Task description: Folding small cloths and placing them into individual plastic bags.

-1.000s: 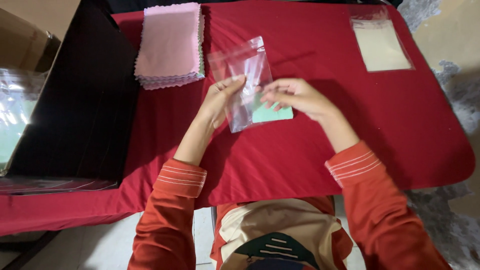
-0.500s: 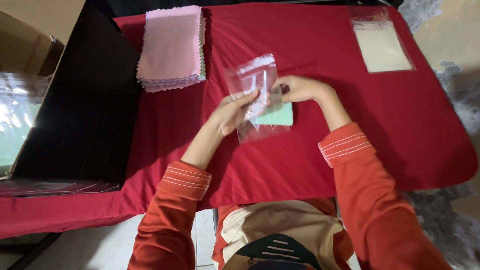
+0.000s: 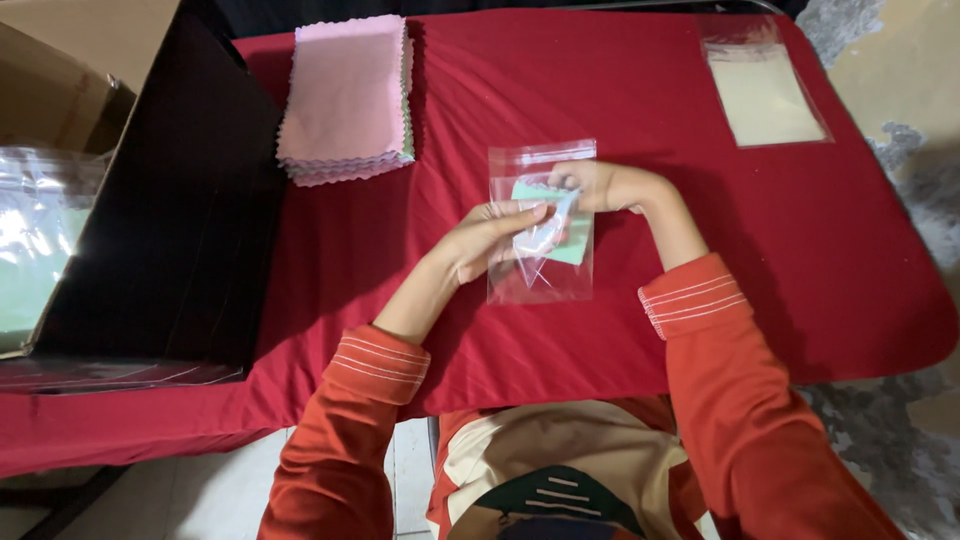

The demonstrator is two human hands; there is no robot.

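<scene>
Both hands meet at 1 clear plastic bag [image 3: 541,225] lying near the middle of the red tablecloth [image 3: 820,260]. The left hand [image 3: 487,240] pinches the bag's left edge, thumb and fingers closed on the film, wrist bent inward. The right hand [image 3: 605,186] is closed on a folded green cloth [image 3: 566,247], which sits partly inside the bag; the fingers are curled at the bag's upper end, near its opening. Whether the fingertips are inside the bag cannot be told. Both forearms angle in from below, sleeves orange-red with striped cuffs pushed back from the wrists.

Outward from the grip: 1 stack of pink cloths [image 3: 347,97] with zigzag edges lies at the upper left of the table, well apart from the hands. 1 pile of empty clear bags [image 3: 762,92] lies at the upper right, also well apart. A dark open box [image 3: 170,220] stands along the left edge of the table, with bagged items [image 3: 35,240] showing beyond it. Nothing lies between the hands and either pile.
</scene>
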